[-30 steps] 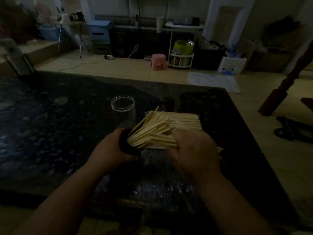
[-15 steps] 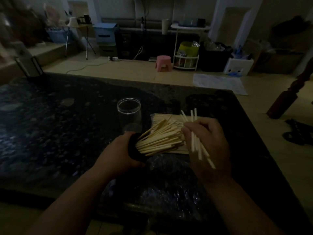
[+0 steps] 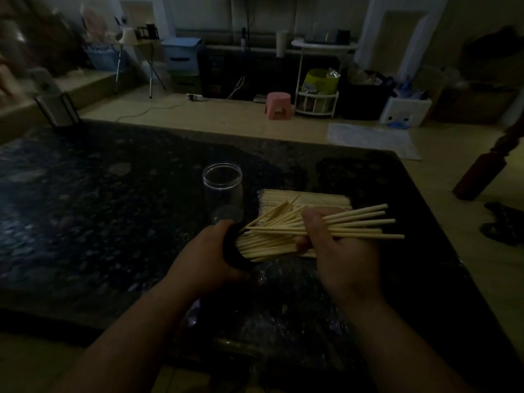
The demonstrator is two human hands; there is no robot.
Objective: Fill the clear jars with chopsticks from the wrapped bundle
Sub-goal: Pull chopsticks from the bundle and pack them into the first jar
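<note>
We are counting two jars. One clear jar (image 3: 222,188) is standing upright and open-mouthed on the dark speckled table (image 3: 113,211), on the far side of the hands and just left of the bundle. The second jar (image 3: 231,249), dark at the mouth in this light, is lying tilted on its side in the left hand (image 3: 204,265), whose fingers are curling round it. Its mouth is facing right, with chopsticks (image 3: 266,246) fanning out of it, too many to count. One wrapped bundle (image 3: 312,197) is lying flat on the table, just beyond the hands. The right hand (image 3: 340,251) is closing its fingers round a loose sheaf (image 3: 365,222) of sticks. We are counting at least five ends sticking out to the right, the opposite ends pointing toward the tilted jar's mouth. One pink stool (image 3: 278,105) is standing on the floor beyond the table.
</note>
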